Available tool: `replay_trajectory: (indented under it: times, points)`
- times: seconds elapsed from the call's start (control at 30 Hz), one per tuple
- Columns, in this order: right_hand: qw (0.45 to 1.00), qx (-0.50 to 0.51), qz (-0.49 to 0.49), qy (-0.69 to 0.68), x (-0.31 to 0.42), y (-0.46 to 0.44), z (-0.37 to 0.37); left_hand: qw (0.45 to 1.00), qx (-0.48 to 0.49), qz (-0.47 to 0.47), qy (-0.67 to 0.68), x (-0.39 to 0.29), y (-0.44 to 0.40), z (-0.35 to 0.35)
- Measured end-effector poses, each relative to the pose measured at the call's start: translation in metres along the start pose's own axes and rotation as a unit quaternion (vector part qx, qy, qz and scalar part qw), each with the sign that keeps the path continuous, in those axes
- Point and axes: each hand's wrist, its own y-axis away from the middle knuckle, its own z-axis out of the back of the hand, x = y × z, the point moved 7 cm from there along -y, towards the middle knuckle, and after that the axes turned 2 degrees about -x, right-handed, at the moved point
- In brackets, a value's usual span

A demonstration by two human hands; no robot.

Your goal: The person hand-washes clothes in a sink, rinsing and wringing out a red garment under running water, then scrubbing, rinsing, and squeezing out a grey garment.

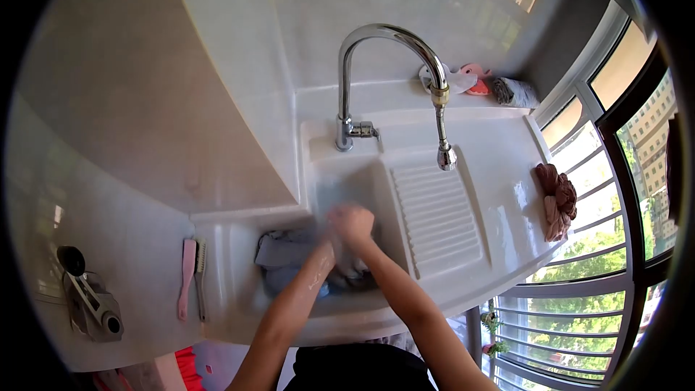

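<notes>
Over the white sink, my two hands are close together and smeared by motion. My right hand is closed like a fist; what it grips, if anything, does not show clearly. Just to its left, my left hand is too blurred to make out its fingers, and wet foam marks that forearm. Grey-blue wet cloth lies bunched in the basin under and beside both hands. Cloudy water stands at the back of the basin.
A chrome faucet arches over a ribbed washboard on the right. Two brushes, one with a pink handle, lie left of the basin. Brown cloth sits by the window; a rolled grey cloth rests on the back ledge.
</notes>
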Motion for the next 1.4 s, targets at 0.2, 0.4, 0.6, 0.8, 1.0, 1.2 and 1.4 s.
replay_trajectory:
  times: [0.2, 0.4, 0.6, 0.8, 1.0, 1.2, 1.4]
  points:
    - [0.985, 0.100, 0.043, 0.133, -0.081, 0.006, -0.040, 0.963, -0.047, -0.228, -0.133, -0.042, -0.001, 0.048]
    - [0.936, 0.323, 0.046, 0.134, -0.064, 0.031, -0.058, 0.735, -0.211, -0.265, -0.587, -0.008, 0.013, 0.062]
    - [0.934, 0.308, 0.032, 0.178, -0.110, 0.093, -0.114, 0.685, -0.191, -0.132, -0.691, -0.009, 0.011, 0.071]
    - [0.971, 0.220, 0.001, 0.092, -0.109, 0.116, -0.111, 0.947, -0.189, -0.230, -0.120, 0.006, -0.001, 0.069]
    - [0.967, 0.109, -0.136, -0.187, 0.037, 0.061, 0.042, 0.884, 0.081, -0.336, -0.315, 0.013, -0.028, 0.064]
    - [0.998, 0.056, 0.002, 0.004, -0.002, 0.028, 0.008, 0.965, -0.123, 0.015, -0.231, 0.022, 0.005, 0.080]
    - [0.975, 0.184, -0.026, 0.126, -0.035, 0.038, 0.077, 0.776, -0.013, -0.217, -0.592, -0.076, 0.068, -0.022]
